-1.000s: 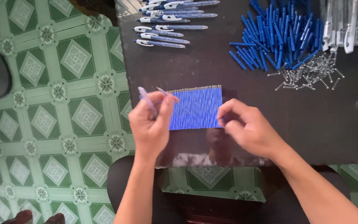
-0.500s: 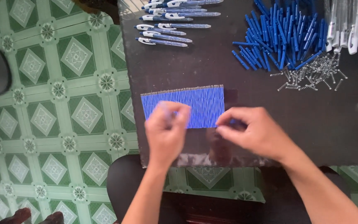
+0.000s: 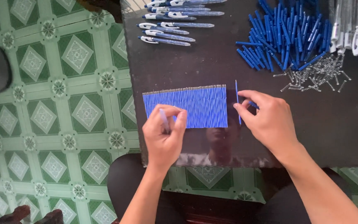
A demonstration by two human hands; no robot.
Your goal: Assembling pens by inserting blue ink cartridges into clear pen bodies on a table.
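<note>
A neat row of thin blue pen refills lies side by side on the dark glossy table. My left hand hovers over the row's front left part, fingers closed on a pale translucent pen barrel. My right hand is just right of the row and pinches a single blue refill, held upright along the row's right end.
Several assembled blue-and-white pens lie at the table's far left. A heap of blue pen parts and small metal springs sit at the far right, with white clips behind. Green patterned floor tiles are to the left.
My right hand has moved right from the refill row with one refill pinched. My left hand has dropped toward the table's front edge, holding the barrel.
</note>
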